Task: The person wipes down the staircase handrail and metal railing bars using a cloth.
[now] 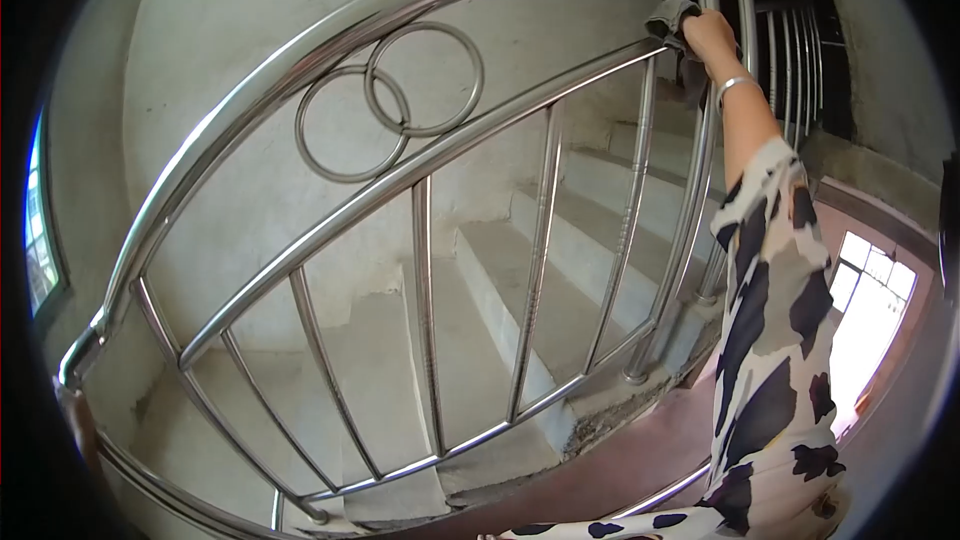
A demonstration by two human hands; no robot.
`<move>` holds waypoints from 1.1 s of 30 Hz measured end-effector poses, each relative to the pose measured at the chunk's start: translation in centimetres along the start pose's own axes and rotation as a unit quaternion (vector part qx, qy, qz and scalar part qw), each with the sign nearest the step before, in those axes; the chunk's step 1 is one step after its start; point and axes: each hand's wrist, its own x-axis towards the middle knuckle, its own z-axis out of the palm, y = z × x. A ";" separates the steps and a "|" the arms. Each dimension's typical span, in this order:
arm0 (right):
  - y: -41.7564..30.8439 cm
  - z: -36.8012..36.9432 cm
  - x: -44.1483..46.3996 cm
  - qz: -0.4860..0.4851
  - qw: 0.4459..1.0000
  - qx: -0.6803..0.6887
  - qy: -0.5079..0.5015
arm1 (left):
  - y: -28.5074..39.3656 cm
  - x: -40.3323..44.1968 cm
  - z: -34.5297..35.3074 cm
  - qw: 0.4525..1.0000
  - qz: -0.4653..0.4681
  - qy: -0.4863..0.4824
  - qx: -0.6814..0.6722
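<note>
My right hand (712,38) reaches up to the far end of the sloping middle rail (390,183). Its fingers are closed round a grey cloth (668,18), which is wrapped over the end of that rail beside an upright post. A silver bangle (738,88) circles the wrist, and the sleeve (765,340) is white with black and tan patches. Only a strip of patterned fabric shows along the bottom edge; my left hand is out of view.
A shiny curved handrail (255,70) runs above two interlocked metal rings (440,130). Thin balusters (425,310) stand below the middle rail. Behind them concrete steps (530,280) climb along a plain wall (230,200). A bright window (880,290) is low at the right.
</note>
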 end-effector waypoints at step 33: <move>-21.4 -1.2 -22.2 -0.298 0.910 0.272 -0.097 | -0.2 0.1 1.3 0.998 -0.031 0.028 -0.044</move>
